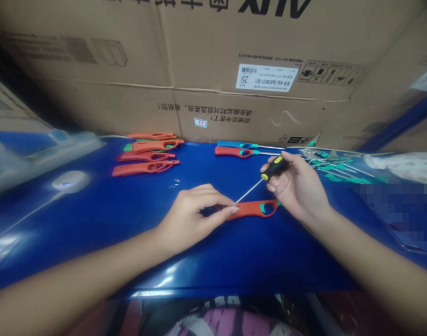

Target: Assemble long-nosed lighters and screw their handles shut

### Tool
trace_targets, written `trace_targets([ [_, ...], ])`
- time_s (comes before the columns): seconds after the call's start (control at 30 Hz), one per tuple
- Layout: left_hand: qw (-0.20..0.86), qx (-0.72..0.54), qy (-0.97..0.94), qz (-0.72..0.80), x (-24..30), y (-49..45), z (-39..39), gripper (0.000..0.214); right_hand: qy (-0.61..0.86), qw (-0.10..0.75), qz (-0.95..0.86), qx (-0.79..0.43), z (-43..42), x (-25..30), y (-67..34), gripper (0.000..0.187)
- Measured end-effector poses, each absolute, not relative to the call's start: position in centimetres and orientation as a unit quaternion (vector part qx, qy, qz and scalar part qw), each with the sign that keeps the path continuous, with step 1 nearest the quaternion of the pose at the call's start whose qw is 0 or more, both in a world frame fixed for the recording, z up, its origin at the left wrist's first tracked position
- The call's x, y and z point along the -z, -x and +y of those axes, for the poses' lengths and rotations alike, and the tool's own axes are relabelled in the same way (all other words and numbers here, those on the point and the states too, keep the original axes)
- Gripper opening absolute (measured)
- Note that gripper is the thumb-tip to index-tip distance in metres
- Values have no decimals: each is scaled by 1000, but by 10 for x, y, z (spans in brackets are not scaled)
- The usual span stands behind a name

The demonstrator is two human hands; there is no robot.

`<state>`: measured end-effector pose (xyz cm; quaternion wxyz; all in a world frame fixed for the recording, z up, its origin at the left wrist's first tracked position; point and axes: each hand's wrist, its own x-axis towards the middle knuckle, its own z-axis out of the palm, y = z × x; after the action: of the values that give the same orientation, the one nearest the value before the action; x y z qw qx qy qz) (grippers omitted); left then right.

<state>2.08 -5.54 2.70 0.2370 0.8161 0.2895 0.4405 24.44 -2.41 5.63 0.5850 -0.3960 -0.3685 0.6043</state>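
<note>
An orange lighter point(250, 209) with a green trigger lies on the blue table in front of me. My left hand point(195, 212) pinches its left end between thumb and fingers. In my right hand point(301, 189) is a screwdriver point(274, 168) with a black and yellow handle, held at a slant. Its metal shaft runs down to the left, and the tip meets the lighter right at my left fingertips. Whether a screw sits under the tip is hidden. The lighter's right end passes behind my right hand.
Several orange lighter bodies point(146, 167) lie at the back left, near a few small screws point(174, 183). A blue lighter point(234, 144) and a red lighter point(232, 152) with metal tubes lie at the back. Metal-and-green nozzle parts point(336, 168) are piled right. A cardboard box point(199, 60) stands behind.
</note>
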Motion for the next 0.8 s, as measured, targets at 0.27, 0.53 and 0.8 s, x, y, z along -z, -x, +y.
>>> trace_targets([
  [0.27, 229, -440, -825, 271, -26, -19, -55, 5, 386, 592, -399, -584, -28, -55, -244, 20],
  [0.53, 227, -421, -834, 275, -27, -19, -55, 6, 379, 599, -445, -548, -32, -57, -243, 21],
  [0.8, 190, -347, -876, 276, -18, -17, -54, 14, 366, 586, -590, -417, -49, -61, -245, 15],
])
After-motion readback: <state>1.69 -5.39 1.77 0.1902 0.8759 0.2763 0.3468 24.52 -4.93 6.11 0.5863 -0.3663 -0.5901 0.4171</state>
